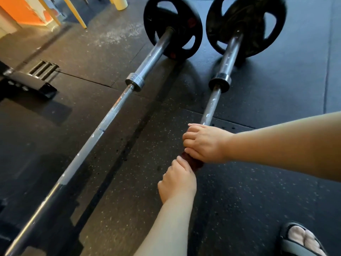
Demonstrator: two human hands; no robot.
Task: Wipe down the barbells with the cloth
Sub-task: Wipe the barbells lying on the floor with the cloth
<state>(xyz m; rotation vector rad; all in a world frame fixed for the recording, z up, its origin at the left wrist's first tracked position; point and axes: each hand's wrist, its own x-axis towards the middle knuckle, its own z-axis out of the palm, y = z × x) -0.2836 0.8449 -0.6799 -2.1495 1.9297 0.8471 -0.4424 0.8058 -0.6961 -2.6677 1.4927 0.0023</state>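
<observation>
Both hands clamped on the cloth-wrapped right barbell shaft

The right barbell (222, 78) lies on the floor mat (258, 182), beside the left barbell (118, 106). The right hand (204, 143) and left hand (177, 180) curl their fingers tight around the dark red cloth (191, 160) wrapped on its shaft, nearer than its collar.

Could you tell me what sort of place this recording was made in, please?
Most likely a gym's free-weight area. Two barbells lie side by side: the left barbell and the right barbell, each loaded with black weight plates. They rest on speckled black rubber floor mats, with white chalk-like dust scattered further back.
</observation>
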